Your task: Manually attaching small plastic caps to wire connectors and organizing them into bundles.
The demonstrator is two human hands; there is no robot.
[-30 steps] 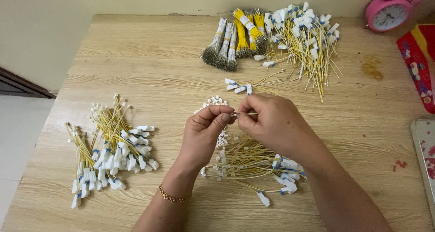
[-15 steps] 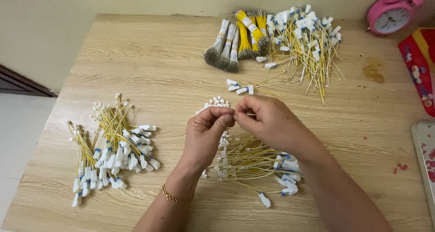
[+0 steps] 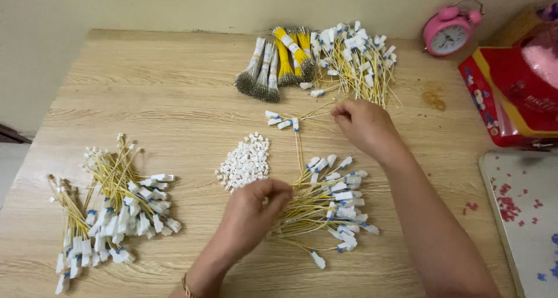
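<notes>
My left hand rests low at the table's middle, fingers curled over the left ends of a loose pile of yellow wires with white tags. Just above it lies a small heap of white connectors. My right hand is stretched forward, fingers pinching a yellow wire at the edge of the far bundle of tagged wires. Whether my left hand holds a wire I cannot tell for sure.
Two bunches of finished tagged wires lie at the left. Grey and yellow banded wire bundles sit at the back. A pink alarm clock and a red box stand at the right, a white board below them.
My hands were together above the middle pile. Now they have parted: the right hand reached forward to the far bundle, the left dropped onto the pile. The white connector heap is uncovered.
</notes>
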